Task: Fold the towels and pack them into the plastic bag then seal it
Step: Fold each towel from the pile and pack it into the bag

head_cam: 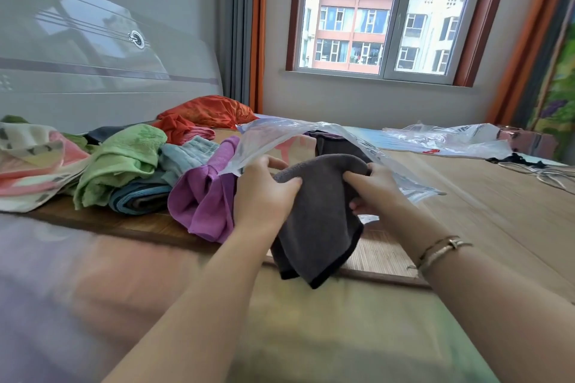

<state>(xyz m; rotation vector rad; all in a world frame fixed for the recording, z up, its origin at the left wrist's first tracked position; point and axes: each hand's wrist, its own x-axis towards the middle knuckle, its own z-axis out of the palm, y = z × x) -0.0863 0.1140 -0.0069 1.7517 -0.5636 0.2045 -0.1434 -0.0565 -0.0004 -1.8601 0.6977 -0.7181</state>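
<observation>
I have the grey towel (317, 214) folded over and gripped from both sides, just below the centre of my view. My left hand (264, 193) curls over its 9 o'clock side with the thumb on top, and my right hand (371, 188) pinches the 3 o'clock side, so the fold stays closed while the free end hangs toward 6 o'clock over the bed (497, 211) edge.

The plastic bag (311, 140) arches above my knuckles at 12 o'clock, its mouth facing me. I judge I'm holding the towel this high and narrow so it can slide straight in. My left fingers (275, 162) may also be lifting the bag's lip, though the clear film makes that hard to read. Something dark already sits inside the bag, probably another towel.

The unfolded pile waits at 9 to 10 o'clock: a purple towel (202, 202) just beside my left wrist, a green towel (124, 158) further out, a blue one (140, 199) under it. A second plastic bag (451, 140) lies at 2 o'clock, well apart. Much remains to be folded.
</observation>
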